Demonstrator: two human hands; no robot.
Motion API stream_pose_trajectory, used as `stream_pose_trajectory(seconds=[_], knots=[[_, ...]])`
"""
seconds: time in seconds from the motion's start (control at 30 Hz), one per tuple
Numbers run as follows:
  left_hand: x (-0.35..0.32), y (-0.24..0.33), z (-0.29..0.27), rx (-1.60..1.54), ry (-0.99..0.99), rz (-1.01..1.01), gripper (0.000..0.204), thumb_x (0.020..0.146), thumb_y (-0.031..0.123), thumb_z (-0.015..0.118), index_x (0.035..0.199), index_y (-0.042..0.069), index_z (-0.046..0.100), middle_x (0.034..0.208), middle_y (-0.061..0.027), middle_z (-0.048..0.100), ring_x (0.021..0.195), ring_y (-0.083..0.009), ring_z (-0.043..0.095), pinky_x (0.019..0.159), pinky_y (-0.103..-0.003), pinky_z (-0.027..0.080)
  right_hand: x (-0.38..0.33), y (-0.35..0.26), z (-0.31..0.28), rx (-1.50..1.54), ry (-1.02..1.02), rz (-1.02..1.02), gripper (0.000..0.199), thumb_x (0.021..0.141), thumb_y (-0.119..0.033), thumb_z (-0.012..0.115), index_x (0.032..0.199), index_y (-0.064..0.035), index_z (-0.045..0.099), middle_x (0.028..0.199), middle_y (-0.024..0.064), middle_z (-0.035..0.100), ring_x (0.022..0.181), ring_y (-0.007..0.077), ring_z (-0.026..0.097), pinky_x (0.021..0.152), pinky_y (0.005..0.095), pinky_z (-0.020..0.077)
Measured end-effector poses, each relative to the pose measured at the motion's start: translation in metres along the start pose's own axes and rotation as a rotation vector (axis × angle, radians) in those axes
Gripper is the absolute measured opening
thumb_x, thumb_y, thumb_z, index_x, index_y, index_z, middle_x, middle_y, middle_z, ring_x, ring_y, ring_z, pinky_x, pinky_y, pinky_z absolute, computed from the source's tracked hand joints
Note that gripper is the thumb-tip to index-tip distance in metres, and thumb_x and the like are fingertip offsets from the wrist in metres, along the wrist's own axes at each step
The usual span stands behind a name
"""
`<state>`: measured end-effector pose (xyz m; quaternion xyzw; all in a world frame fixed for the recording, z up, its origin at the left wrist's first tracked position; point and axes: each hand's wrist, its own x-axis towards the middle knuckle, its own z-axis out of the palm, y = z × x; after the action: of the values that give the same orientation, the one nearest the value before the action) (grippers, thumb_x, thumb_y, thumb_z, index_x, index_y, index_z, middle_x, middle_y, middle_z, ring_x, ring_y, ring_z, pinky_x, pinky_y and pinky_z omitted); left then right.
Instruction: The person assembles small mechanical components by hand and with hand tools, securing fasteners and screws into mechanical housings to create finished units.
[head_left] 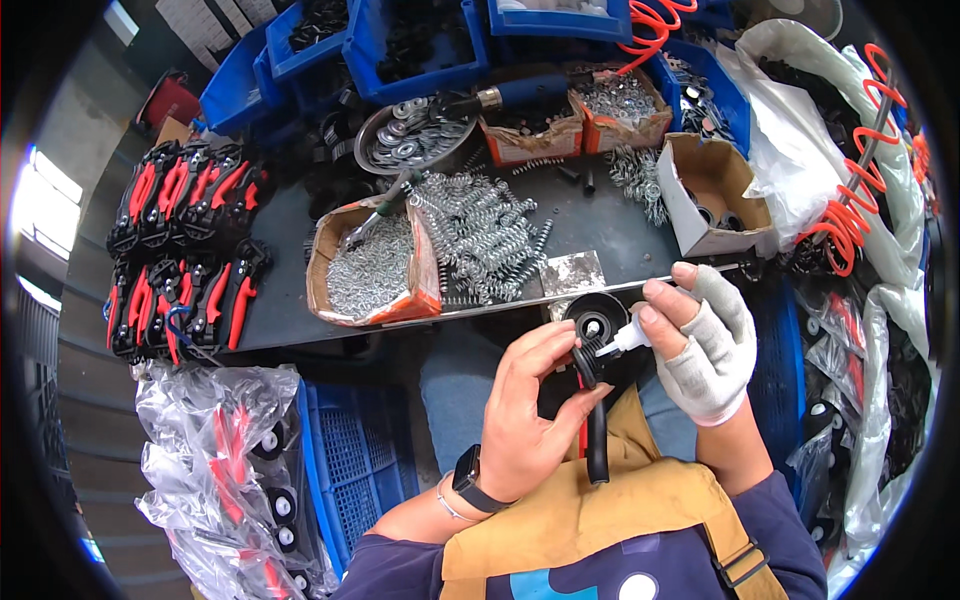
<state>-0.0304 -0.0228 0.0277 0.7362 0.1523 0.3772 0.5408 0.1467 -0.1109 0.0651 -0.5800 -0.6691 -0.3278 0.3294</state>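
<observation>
My left hand point(528, 412), bare with a watch and bracelet on the wrist, grips a black hand tool point(598, 445) in front of my lap. The tool has a round, cup-like head with a pale centre, a black handle pointing down and a red strip beside it. In my right hand point(712, 360), in a grey fingerless glove, is a small white nozzle bottle point(627, 338), its body mostly hidden by the fingers. The bottle's tip points left at the tool's round head, very close to it; whether they touch I cannot tell.
Ahead on the dark bench, a carton of small springs point(372, 265) stands beside a pile of longer springs point(480, 235). A metal bowl of washers point(415, 140) and blue bins point(415, 50) are behind. Red-and-black tools point(185, 195) lie left; a blue crate point(360, 460) stands below.
</observation>
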Motion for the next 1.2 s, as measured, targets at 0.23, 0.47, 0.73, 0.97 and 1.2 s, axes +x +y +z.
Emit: stream_pose_trajectory(seconds=[0.23, 0.47, 0.73, 0.97, 1.2], knots=[[-0.003, 0.001, -0.002, 0.062, 0.015, 0.026, 0.059, 0.073, -0.011, 0.073, 0.124, -0.001, 0.048, 0.131, -0.0159, 0.041, 0.111, -0.0235, 0.058, 0.094, -0.034, 0.052, 0.006, -0.002, -0.009, -0.054, -0.068, -0.116, 0.028, 0.067, -0.006, 0.072, 0.094, -0.011, 0.067, 0.107, 0.005, 0.067, 0.106, 0.0263, 0.06, 0.081, 0.0401, 0.055], [-0.003, 0.003, -0.003, 0.078, 0.025, 0.04, 0.059, 0.072, -0.012, 0.073, 0.125, -0.001, 0.048, 0.129, -0.0149, 0.042, 0.11, -0.0228, 0.058, 0.095, -0.035, 0.051, 0.008, 0.003, -0.013, -0.12, -0.062, -0.162, 0.021, 0.069, -0.009, 0.071, 0.089, -0.0137, 0.068, 0.106, 0.0037, 0.067, 0.104, 0.0245, 0.06, 0.084, 0.0405, 0.054], [-0.004, 0.001, -0.002, 0.075, 0.019, 0.042, 0.059, 0.072, -0.012, 0.074, 0.124, -0.001, 0.049, 0.127, -0.0144, 0.042, 0.11, -0.0228, 0.058, 0.095, -0.034, 0.051, 0.011, -0.002, -0.014, -0.078, -0.086, -0.169, 0.018, 0.069, -0.01, 0.07, 0.086, -0.0136, 0.067, 0.103, 0.004, 0.067, 0.103, 0.0244, 0.061, 0.084, 0.0398, 0.054], [-0.004, 0.001, -0.003, 0.076, 0.028, 0.047, 0.059, 0.071, -0.012, 0.074, 0.123, -0.001, 0.049, 0.126, -0.0141, 0.043, 0.109, -0.0228, 0.058, 0.095, -0.034, 0.052, 0.012, -0.001, -0.016, -0.089, -0.084, -0.191, 0.018, 0.07, -0.011, 0.069, 0.087, -0.0136, 0.068, 0.103, 0.0033, 0.068, 0.101, 0.0244, 0.062, 0.084, 0.0402, 0.0547], [-0.005, 0.0, -0.003, 0.144, 0.001, 0.09, 0.058, 0.07, -0.012, 0.075, 0.121, -0.001, 0.051, 0.125, -0.0141, 0.044, 0.111, -0.022, 0.057, 0.095, -0.033, 0.052, 0.014, 0.0, -0.016, -0.107, -0.073, -0.212, 0.015, 0.069, -0.011, 0.069, 0.083, -0.0134, 0.067, 0.1, 0.0039, 0.068, 0.099, 0.0236, 0.063, 0.082, 0.0396, 0.0552]])
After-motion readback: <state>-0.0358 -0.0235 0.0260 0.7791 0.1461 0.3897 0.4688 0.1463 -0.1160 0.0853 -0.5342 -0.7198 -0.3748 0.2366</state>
